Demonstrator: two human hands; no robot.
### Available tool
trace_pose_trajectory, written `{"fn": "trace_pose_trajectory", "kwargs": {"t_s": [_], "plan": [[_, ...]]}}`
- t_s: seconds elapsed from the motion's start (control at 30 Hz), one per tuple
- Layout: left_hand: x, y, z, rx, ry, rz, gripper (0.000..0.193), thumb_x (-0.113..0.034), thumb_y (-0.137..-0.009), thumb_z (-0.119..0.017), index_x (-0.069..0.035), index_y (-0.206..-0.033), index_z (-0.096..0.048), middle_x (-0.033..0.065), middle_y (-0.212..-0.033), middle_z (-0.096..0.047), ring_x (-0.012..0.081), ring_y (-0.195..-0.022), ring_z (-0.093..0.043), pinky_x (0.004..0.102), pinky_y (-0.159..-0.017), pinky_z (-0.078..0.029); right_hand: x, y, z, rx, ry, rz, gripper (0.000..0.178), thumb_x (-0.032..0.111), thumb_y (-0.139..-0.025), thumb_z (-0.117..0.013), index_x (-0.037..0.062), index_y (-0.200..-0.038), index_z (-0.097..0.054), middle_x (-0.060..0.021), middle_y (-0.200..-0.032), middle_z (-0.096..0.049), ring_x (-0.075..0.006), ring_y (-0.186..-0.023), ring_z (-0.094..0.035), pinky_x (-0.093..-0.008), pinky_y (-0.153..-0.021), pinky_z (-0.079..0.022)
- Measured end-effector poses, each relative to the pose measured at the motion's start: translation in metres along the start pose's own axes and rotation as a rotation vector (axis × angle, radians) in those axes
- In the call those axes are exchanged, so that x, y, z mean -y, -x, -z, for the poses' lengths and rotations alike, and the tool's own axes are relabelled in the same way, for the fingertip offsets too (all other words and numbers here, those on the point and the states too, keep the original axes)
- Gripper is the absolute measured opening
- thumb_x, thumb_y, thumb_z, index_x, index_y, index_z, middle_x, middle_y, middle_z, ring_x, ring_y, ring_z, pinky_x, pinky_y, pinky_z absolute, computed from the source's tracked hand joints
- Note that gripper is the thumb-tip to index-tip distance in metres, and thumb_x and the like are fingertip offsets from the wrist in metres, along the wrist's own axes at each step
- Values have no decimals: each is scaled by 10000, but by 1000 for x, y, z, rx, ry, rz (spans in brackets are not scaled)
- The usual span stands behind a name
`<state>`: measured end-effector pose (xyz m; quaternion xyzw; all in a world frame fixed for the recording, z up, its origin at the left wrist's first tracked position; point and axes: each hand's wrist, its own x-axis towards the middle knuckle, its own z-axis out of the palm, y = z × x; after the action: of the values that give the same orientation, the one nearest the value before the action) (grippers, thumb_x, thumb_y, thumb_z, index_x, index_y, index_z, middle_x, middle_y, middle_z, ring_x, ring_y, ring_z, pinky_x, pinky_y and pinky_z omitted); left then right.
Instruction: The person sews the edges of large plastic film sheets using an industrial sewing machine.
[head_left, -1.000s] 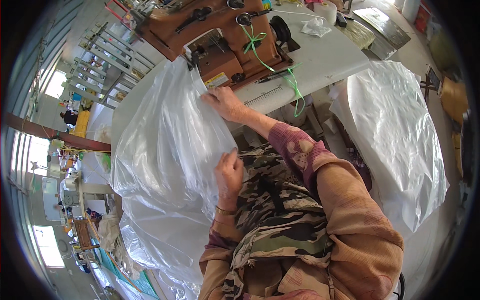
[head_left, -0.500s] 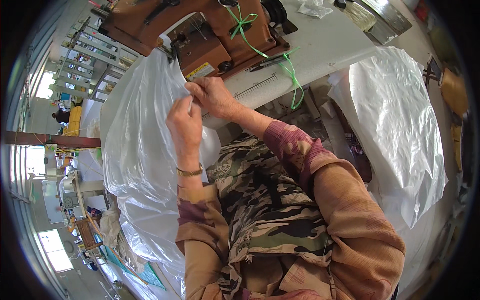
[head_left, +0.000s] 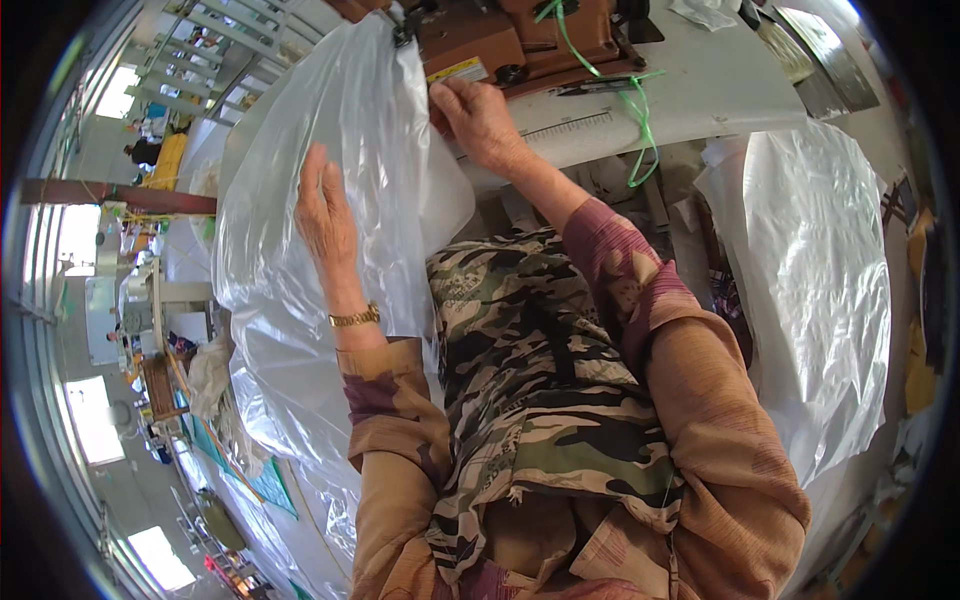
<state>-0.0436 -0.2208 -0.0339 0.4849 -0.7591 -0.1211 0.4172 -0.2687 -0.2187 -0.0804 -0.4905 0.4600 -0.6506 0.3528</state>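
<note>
A large sheet of translucent plastic film spreads over the left of the table, its upper end reaching under the working end of a brown sewing machine. My left hand lies flat on this film with its fingers stretched out. Along the film's right edge, just below the machine, my right hand is closed, thumb and fingers pinched at the edge. The curled fingers partly hide how much film they grip.
A green ribbon hangs from the machine over the front edge of the white table, beside dark slim tools. To the right lies a stack of translucent film. Metal racks stand at the far left.
My left hand has left the film's edge beside my right hand, moving left and flattening onto the film. My right hand stays by the edge. The view has shifted, so the machine sits higher.
</note>
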Motion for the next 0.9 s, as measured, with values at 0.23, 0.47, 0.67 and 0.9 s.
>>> {"fn": "trace_pose_trajectory", "kwargs": {"t_s": [0.23, 0.47, 0.67, 0.9], "plan": [[106, 21, 18, 73, -539, 75, 401, -341, -983, -526, -46, -1249, -580, 167, -1357, -564, 377, -1305, -473, 469, -1089, -364, 8, 27, 3, 212, 11, 5, 389, 312, -979, -561, -51, -862, -634, -131, -695, -651, -206, -596, -604, -366, -623, -501], [125, 16, 19, 74, -544, -1, 462, -388, -992, -494, -51, -1305, -545, 143, -1415, -528, 347, -1350, -440, 457, -1113, -341, -63, 126, -30, 363, 95, -152, 369, 322, -953, -579, -14, -824, -659, -186, -698, -640, -313, -630, -636, -391, -659, -505], [122, 28, 27, 89, -559, 65, 507, -420, -993, -481, -48, -1331, -543, 133, -1448, -501, 325, -1373, -418, 443, -1133, -319, -40, 172, -52, 422, 634, -23, 373, 324, -947, -536, 7, -802, -668, -204, -768, -666, -386, -762, -667, -488, -710, -521], [119, 24, 18, 79, -553, 59, 545, -456, -995, -471, -53, -1356, -533, 120, -1461, -490, 295, -1386, -408, 431, -1150, -300, -45, 146, -94, 861, 818, -19, 100, 80, -764, -610, 3, -815, -648, -207, -772, -659, -391, -789, -679, -475, -702, -545]]}}
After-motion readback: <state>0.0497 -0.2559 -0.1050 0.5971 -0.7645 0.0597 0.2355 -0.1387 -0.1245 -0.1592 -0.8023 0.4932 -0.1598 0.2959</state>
